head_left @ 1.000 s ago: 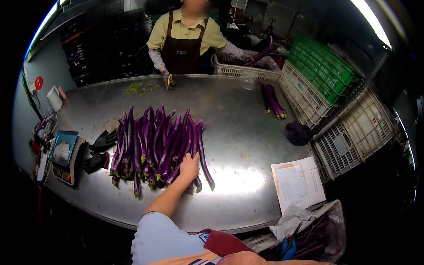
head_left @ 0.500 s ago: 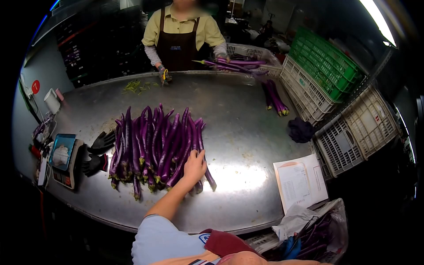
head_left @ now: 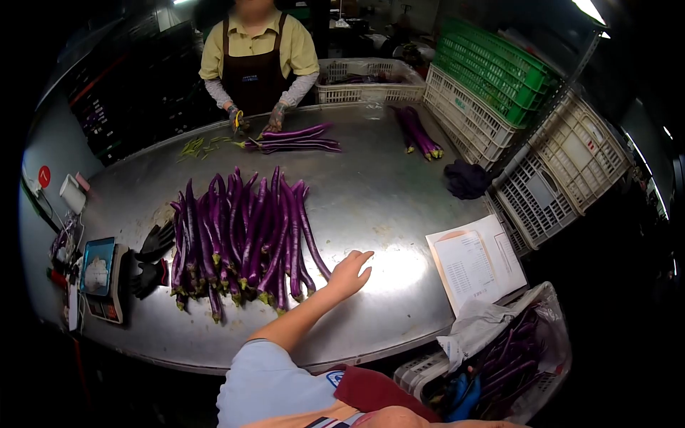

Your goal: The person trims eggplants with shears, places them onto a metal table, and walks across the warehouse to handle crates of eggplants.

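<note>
My left hand (head_left: 351, 275) is bare and held over the metal table, fingers apart and nothing in them. Just to its left lies a wide row of long purple eggplants (head_left: 251, 239), most with their green stem ends toward me. A blue shape (head_left: 465, 396), possibly a glove on my right hand, shows in a lined crate (head_left: 417, 371) of eggplants at the lower right; its fingers cannot be made out. Across the table, a co-worker's gloved hand (head_left: 274, 118) is at several eggplants (head_left: 300, 144), while the other holds a yellow-handled cutting tool (head_left: 238, 120).
At the left are a scale (head_left: 102, 278) and black gloves (head_left: 151, 274). Green trimmings (head_left: 202, 147) lie near the co-worker. On the right are more eggplants (head_left: 419, 134), a dark cloth (head_left: 467, 178), papers (head_left: 477, 264) and stacked crates (head_left: 492, 71).
My left hand has come off the eggplants and moved right, its fingers opening out. The co-worker has brought the held eggplants down onto the table near the trimmings. The view has shifted slightly.
</note>
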Demonstrator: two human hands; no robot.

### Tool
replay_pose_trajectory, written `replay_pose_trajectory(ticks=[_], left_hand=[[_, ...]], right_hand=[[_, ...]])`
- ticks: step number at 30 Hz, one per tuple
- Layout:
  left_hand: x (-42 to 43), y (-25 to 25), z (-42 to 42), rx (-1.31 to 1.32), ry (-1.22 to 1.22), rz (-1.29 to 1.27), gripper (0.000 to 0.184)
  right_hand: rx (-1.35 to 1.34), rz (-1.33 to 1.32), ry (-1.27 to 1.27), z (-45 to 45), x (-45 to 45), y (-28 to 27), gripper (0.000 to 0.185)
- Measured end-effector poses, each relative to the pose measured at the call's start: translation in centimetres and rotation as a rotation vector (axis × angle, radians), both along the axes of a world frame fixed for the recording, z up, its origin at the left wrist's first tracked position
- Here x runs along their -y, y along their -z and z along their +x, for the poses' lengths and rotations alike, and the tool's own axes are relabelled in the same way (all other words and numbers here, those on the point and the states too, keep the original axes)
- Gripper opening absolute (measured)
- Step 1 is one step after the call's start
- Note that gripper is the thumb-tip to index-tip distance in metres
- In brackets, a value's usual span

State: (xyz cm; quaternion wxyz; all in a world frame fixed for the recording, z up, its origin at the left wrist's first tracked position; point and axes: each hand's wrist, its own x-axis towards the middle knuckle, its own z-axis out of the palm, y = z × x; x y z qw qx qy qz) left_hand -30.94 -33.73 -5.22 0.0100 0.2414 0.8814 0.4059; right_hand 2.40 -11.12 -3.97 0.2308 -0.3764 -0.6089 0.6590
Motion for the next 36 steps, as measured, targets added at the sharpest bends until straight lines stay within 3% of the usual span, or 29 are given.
replay_pose_trajectory(ticks=[2,3,6,8,10,13,16,17,23,29,32,34,36], left_hand=[[-0.9,0.6,1.0,0.029,0.041,0.009,0.035],[-1.4,0.5,2.1,0.05,0.103,0.002,0.034],[-2.5,1.6,3.5,0.011,0.153,0.002,0.032],[-2.9,1.4,4.5,0.054,0.177,-0.003,0.03],[-3.0,1.8,5.2,0.027,0.194,-0.004,0.029],[-2.7,1.8,6.0,0.051,0.2,-0.03,0.028],[-2.4,1.9,6.5,0.054,0.186,-0.039,0.026],[-2.3,2.2,6.5,0.052,0.188,-0.032,0.026],[-1.6,3.1,6.0,0.025,0.194,-0.021,0.025],[-1.5,3.4,4.5,0.019,0.217,-0.003,0.025],[-1.7,3.2,4.1,0.039,0.232,0.005,0.025],[-2.0,3.0,3.9,0.05,0.247,0.014,0.025],[-2.1,2.8,3.6,0.042,0.272,0.004,0.026]], right_hand=[[0.005,0.064,-0.048,0.8,0.7,-0.7,0.034],[0.049,-0.027,0.014,1.2,0.3,-0.5,0.033],[-0.028,-0.078,0.082,4.4,-3.6,6.1,0.032],[-0.113,-0.705,0.012,5.0,-6.4,7.5,0.031],[-0.01,-0.282,0.059,5.1,-4.4,6.2,0.031],[0.076,-0.339,0.126,4.2,-3.2,3.5,0.032],[-0.001,-0.673,0.164,3.9,-3.6,2.7,0.034],[0.045,-0.241,0.083,4.2,-2.7,3.8,0.036],[-0.003,-0.142,0.033,3.3,-1.6,2.7,0.039],[0.05,-0.321,0.074,0.8,-0.1,-0.6,0.037],[0.077,-0.207,0.011,1.1,-0.4,1.7,0.041],[-0.111,-0.677,-0.093,0.5,-1.7,2.6,0.004],[-0.31,-1.144,-0.203,0.1,-2.8,3.3,0.035]])
